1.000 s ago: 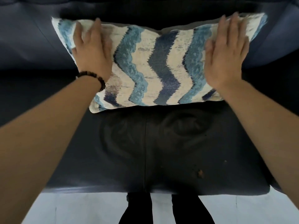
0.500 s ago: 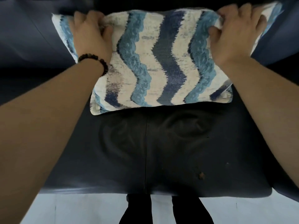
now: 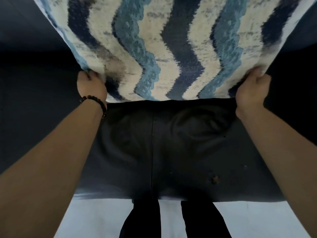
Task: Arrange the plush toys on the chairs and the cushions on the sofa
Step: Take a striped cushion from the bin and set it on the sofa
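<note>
Cushion (image 3: 171,48) lifted off sofa (image 3: 154,143) seat, now above hands. Left hand (image 3: 91,88), right hand (image 3: 252,91): fingers clamped on bottom corners; long axis spans between them.

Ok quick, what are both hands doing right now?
Left hand: closed, holding the striped cushion by its lower left corner.
Right hand: closed, holding the same cushion by its lower right corner.

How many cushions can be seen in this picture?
1. The cushion, with wavy blue and white stripes, is held up over the sofa seat. The left hand grips its lower left corner and the right hand its lower right corner. Others may be hidden behind it.
</note>
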Demonstrator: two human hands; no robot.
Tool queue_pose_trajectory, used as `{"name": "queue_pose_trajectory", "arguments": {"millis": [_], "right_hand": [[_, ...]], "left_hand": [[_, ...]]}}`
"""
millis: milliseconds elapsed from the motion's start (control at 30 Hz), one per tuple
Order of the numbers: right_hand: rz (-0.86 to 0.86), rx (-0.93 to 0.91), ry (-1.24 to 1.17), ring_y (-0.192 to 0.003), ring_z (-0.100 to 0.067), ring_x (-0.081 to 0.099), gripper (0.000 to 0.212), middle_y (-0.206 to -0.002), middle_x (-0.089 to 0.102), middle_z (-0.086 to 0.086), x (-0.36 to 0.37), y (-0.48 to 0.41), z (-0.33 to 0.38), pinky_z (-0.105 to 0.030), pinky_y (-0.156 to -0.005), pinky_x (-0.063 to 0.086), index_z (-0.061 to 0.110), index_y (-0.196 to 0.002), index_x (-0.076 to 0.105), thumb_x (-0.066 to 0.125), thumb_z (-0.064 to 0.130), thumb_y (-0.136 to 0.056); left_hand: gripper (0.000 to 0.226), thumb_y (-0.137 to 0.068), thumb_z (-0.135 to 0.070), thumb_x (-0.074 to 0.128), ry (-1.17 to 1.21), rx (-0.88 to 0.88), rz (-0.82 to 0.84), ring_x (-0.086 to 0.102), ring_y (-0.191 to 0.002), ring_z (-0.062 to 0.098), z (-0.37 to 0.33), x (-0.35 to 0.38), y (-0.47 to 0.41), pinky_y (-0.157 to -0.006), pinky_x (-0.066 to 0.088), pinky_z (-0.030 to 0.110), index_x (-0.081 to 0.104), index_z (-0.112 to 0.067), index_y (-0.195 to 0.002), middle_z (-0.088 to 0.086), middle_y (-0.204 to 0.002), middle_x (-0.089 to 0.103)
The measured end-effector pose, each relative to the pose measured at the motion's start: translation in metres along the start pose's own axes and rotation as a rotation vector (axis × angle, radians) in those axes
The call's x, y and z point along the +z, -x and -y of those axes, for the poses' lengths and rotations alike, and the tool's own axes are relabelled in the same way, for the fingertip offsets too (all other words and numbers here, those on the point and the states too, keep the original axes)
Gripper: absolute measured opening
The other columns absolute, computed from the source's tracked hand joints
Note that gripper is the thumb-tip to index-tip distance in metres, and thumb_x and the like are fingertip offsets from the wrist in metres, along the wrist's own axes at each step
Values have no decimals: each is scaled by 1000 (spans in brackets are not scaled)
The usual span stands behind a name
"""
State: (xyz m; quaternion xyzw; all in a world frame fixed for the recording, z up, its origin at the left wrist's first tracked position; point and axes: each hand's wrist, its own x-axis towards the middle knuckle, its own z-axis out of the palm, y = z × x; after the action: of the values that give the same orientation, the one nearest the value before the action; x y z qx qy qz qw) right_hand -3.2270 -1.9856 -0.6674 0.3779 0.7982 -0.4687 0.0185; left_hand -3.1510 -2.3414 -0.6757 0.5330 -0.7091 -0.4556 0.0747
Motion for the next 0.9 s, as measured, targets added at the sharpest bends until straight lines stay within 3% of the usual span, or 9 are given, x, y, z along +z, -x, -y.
{"name": "queue_pose_trajectory", "arguments": {"millis": [67, 200, 333, 400, 500, 567, 667, 767, 900], "right_hand": [[-87, -67, 37, -99, -14, 57, 38, -105, 57, 3, -6, 4, -10, -8, -68, 42, 6, -119, 50, 31, 38, -110], [-58, -13, 119, -96, -17, 54, 34, -109, 55, -3, 1, -8, -21, -25, -77, 39, 9, -118, 50, 35, 38, -110], [-199, 24, 156, -130, -30, 51, 43, -145, 46, -16, 16, -3, 3, -31, -98, 39, 5, -144, 43, 36, 28, -109], [-277, -351, 145, -146, -34, 35, 53, -159, 26, -23, 15, 31, 15, -30, -115, 31, 4, -156, 29, 37, 23, -107], [-84, -1006, 314, -149, -48, 25, 57, -163, 15, -25, 28, 82, 39, -54, -121, 23, 13, -158, 25, 42, 19, -104], [27, -1391, 648, -150, -49, 20, 56, -163, 15, -28, 52, 97, 57, -65, -121, 13, 9, -158, 26, 41, 31, -109], [196, -1651, 1018, -154, -42, 14, 72, -167, 14, -23, 72, 71, 84, -61, -121, 3, 22, -163, 11, 25, 63, -105], [166, -1638, 1219, -156, -41, 4, 83, -169, 1, -19, 40, -1, 98, -63, -122, 1, 30, -160, -12, 17, 76, -98], [94, -1379, 1275, -154, -47, 6, 85, -166, 7, -30, -21, -38, 79, -65, -122, 1, 22, -162, -2, 27, 73, -100]], "left_hand": [[30, -106, -21, 40, 84, 60, -22, 49, -69, -2, 3, -5, 7, -70, 42, 13, 43, -26, -77, -10, -79, 49], [26, -106, -22, 43, 28, 40, 38, 50, -70, -3, 15, -5, -7, -68, 44, 13, 49, -26, -81, -10, -81, 51], [25, -102, -18, 45, -164, 200, -101, 54, -120, 25, -3, -7, -5, -102, 43, 29, 55, -9, -123, 12, -130, 56], [43, -102, -18, 49, -295, 682, -274, 40, -139, 42, -18, -15, 18, -117, 30, 38, 46, 1, -141, 32, -150, 37], [53, -103, -24, 52, -653, 1293, -138, 31, -143, 55, -44, -14, 38, -117, 22, 66, 39, -8, -152, 41, -152, 31], [53, -107, -35, 41, -916, 1441, -45, 28, -145, 53, -60, -5, 32, -110, 19, 78, 32, -20, -157, 33, -157, 29], [58, -108, -53, 17, -1104, 1399, 69, 8, -153, 45, -78, 6, 4, -107, 7, 84, 2, -34, -161, 21, -167, 7], [64, -104, -63, 14, -1116, 1349, 117, -2, -155, 40, -89, 9, -16, -109, 4, 83, -13, -41, -157, 14, -169, -5], [66, -103, -64, 11, -1158, 1340, 172, -1, -155, 39, -93, 13, -5, -106, 7, 85, -7, -36, -160, 15, -169, -4]]}}
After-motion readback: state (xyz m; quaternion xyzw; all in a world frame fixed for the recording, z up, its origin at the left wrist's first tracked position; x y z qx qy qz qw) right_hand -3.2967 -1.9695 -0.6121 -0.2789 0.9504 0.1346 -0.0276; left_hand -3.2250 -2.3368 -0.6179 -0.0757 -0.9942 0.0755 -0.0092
